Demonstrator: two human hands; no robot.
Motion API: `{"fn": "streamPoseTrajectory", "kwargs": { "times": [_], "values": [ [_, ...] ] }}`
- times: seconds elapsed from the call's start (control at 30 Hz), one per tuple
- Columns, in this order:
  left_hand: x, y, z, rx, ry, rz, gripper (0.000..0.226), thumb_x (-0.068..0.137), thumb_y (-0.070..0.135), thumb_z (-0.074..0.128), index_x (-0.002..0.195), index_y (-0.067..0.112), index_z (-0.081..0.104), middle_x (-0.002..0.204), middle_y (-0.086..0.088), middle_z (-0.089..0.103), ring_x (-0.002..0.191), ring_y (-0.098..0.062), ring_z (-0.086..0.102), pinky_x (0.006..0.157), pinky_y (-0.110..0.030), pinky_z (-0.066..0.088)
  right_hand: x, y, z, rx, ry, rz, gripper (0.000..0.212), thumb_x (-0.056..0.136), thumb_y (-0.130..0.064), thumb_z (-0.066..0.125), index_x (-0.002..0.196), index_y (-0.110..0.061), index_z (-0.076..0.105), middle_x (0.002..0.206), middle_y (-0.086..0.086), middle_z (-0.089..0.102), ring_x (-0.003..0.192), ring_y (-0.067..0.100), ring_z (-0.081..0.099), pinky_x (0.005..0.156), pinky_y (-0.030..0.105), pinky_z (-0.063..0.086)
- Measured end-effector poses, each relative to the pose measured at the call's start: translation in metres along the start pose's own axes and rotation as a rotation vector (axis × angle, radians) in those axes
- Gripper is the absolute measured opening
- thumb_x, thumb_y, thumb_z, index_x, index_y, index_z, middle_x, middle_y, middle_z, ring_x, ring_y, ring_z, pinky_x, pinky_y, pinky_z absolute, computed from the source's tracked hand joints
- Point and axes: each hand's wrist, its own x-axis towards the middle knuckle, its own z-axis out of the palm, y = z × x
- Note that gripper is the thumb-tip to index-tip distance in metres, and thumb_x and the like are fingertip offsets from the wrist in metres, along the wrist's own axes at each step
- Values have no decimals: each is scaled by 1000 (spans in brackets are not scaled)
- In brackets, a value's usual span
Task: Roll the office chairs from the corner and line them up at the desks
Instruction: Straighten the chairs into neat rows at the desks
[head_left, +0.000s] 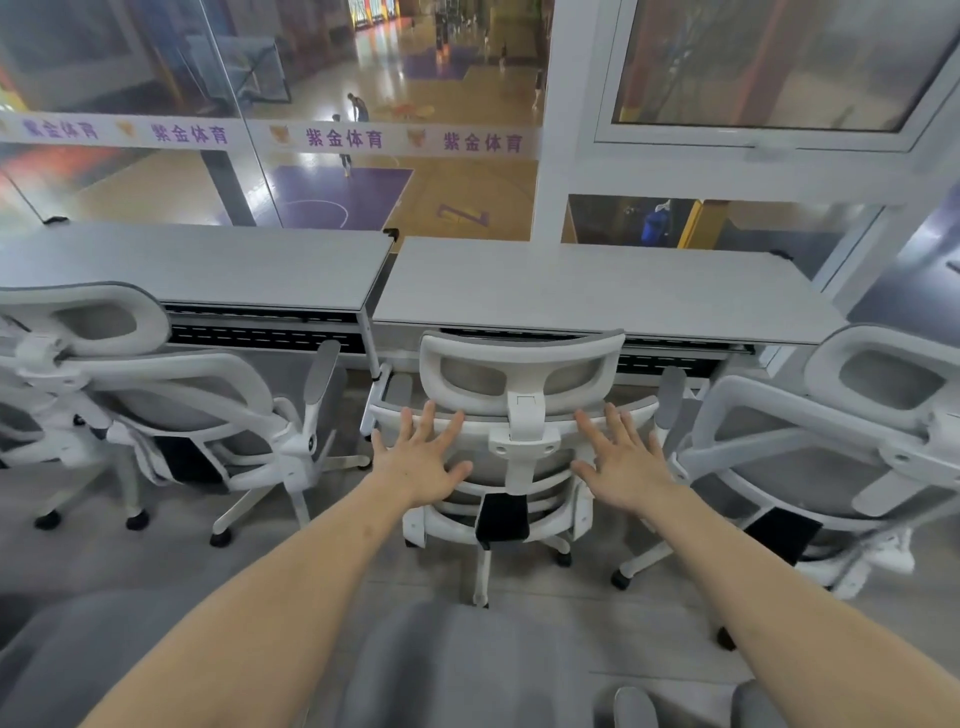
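A white-framed office chair (524, 395) with grey mesh stands in the middle, its back toward me, tucked against the right desk (597, 291). My left hand (421, 460) is spread flat with straight fingers at the left side of the chair's backrest. My right hand (623, 462) is spread the same way at the right side. Whether the palms touch the mesh or hover just off it I cannot tell. A second matching chair (171, 405) stands at the left desk (208, 265). A third chair (852, 431) stands to the right.
The two grey desks sit side by side against a glass wall (363, 140) that overlooks a sports court below. A white pillar (566, 130) rises behind the right desk. Grey floor (156, 551) lies between me and the chairs.
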Motion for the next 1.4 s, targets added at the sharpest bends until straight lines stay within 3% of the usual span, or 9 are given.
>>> {"fn": "streamPoseTrajectory", "kwargs": {
  "times": [0.17, 0.6, 1.4],
  "values": [
    [21, -12, -12, 22, -2, -7, 82, 96, 77, 30, 158, 52, -18, 171, 1, -24, 157, -33, -19, 118, -74, 1, 27, -10, -12, 15, -69, 7, 76, 103, -65, 32, 159, -50, -16, 171, 5, -24, 158, 27, -19, 126, 58, -3],
    [69, -40, -31, 77, -20, 33, 84, 97, 77, 32, 157, 52, -20, 170, 0, -28, 157, -32, -20, 117, -78, 1, 63, -25, -15, 76, -61, 22, 75, 103, -64, 34, 159, -51, -14, 170, 3, -26, 157, 27, -21, 126, 59, -2],
    [72, -52, -31, 94, 7, 45, 85, 95, 79, 32, 157, 52, -20, 169, 2, -30, 157, -29, -22, 116, -79, -2, 62, -37, -11, 86, -40, 43, 74, 103, -63, 31, 160, -49, -15, 170, 5, -27, 157, 28, -22, 127, 58, -3]
  ]
}}
